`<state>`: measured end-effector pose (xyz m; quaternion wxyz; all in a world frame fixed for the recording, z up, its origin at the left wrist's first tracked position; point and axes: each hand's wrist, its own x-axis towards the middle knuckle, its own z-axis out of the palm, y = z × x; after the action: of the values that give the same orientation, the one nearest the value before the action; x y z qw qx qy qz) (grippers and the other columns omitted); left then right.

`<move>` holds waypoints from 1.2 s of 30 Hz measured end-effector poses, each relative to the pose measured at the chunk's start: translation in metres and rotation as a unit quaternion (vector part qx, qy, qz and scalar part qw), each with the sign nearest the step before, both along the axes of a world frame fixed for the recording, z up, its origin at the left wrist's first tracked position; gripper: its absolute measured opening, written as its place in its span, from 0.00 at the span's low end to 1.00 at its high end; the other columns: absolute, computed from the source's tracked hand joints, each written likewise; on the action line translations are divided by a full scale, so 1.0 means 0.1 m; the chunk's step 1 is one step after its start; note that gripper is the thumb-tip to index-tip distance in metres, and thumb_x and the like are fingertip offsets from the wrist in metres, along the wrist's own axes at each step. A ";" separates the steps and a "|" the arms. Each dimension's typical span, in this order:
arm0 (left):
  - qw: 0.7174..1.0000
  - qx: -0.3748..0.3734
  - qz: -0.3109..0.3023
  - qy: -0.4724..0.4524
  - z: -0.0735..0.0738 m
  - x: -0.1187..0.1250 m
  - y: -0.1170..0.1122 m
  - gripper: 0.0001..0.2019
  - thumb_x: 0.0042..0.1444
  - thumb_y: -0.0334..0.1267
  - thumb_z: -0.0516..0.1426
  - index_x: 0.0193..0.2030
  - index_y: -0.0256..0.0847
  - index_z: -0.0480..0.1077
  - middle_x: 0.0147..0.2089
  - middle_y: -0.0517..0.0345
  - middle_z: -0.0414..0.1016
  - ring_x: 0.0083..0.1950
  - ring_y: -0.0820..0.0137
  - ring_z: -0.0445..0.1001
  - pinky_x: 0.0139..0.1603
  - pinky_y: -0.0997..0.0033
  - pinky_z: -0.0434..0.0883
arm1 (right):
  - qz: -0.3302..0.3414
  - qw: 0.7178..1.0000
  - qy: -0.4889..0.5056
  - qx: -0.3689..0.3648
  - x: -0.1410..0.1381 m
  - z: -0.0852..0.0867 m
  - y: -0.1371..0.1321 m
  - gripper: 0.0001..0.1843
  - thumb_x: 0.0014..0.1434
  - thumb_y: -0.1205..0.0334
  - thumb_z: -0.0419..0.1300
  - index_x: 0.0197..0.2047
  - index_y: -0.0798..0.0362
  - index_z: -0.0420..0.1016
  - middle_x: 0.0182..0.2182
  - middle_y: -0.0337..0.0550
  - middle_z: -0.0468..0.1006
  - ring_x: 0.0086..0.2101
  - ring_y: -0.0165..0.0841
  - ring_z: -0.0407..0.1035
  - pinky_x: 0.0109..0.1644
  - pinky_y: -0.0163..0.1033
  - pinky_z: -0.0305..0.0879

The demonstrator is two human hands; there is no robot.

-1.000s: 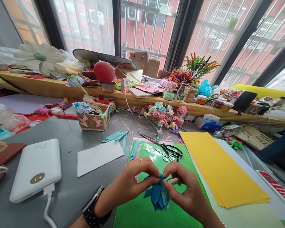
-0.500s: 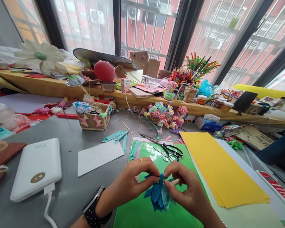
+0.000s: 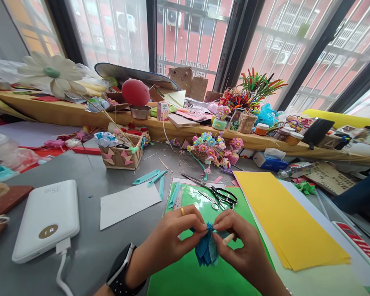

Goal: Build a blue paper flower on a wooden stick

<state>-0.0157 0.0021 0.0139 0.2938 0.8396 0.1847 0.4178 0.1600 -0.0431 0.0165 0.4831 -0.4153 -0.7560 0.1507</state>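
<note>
My left hand (image 3: 172, 240) and right hand (image 3: 242, 250) both pinch the blue paper flower (image 3: 205, 250) at its top; I reckon light pressure keeps the petals from crushing.

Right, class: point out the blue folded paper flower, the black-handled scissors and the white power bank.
blue folded paper flower (image 3: 204, 251), head view, petals
black-handled scissors (image 3: 223, 193), head view, black handle
white power bank (image 3: 46, 218), head view, top face

White power bank (image 3: 46, 220), scissors (image 3: 217, 195), yellow paper (image 3: 283, 218).
</note>
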 end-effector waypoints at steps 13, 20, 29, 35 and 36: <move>0.999 -0.028 -0.004 -0.018 -0.01 0.01 0.01 0.04 0.54 0.26 0.55 0.35 0.38 0.65 0.33 0.57 0.69 0.35 0.73 0.69 0.36 0.75 0.67 | -0.031 0.991 -0.036 0.126 -0.01 -0.05 0.02 0.07 0.52 0.74 0.57 0.31 0.53 0.66 0.24 0.42 0.72 0.26 0.31 0.70 0.26 0.33 0.66; 0.997 -0.068 -0.004 -0.022 -0.03 0.01 0.02 0.03 0.55 0.27 0.54 0.34 0.38 0.64 0.32 0.58 0.68 0.35 0.73 0.68 0.37 0.74 0.66 | -0.034 0.987 -0.054 0.148 0.00 -0.05 0.03 0.08 0.51 0.76 0.57 0.31 0.53 0.66 0.25 0.43 0.73 0.26 0.30 0.70 0.26 0.33 0.66; 0.997 -0.082 -0.002 -0.003 0.00 0.00 0.04 0.02 0.55 0.28 0.54 0.32 0.36 0.66 0.31 0.57 0.69 0.34 0.72 0.68 0.36 0.74 0.65 | 0.008 0.998 -0.066 0.022 0.06 0.01 0.02 0.11 0.51 0.74 0.55 0.37 0.52 0.66 0.30 0.41 0.75 0.32 0.31 0.70 0.30 0.32 0.66; 0.995 -0.100 -0.005 0.013 0.02 0.00 0.04 0.02 0.54 0.28 0.55 0.31 0.36 0.68 0.31 0.57 0.70 0.34 0.72 0.69 0.36 0.74 0.65 | 0.011 0.998 -0.049 -0.033 0.07 -0.01 0.03 0.05 0.54 0.71 0.56 0.34 0.51 0.67 0.28 0.39 0.74 0.26 0.28 0.68 0.22 0.28 0.60; 0.994 -0.105 -0.007 0.016 0.03 -0.01 0.04 0.02 0.54 0.28 0.55 0.31 0.37 0.68 0.31 0.57 0.70 0.34 0.72 0.69 0.36 0.74 0.65 | 0.010 0.998 -0.043 -0.035 0.07 -0.01 0.03 0.05 0.54 0.71 0.56 0.33 0.51 0.67 0.27 0.38 0.73 0.25 0.28 0.67 0.21 0.28 0.59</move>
<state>-0.0163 0.0062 0.0168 0.3800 0.8121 0.2268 0.3803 0.1669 -0.0404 0.0153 0.4340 -0.4304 -0.7744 0.1636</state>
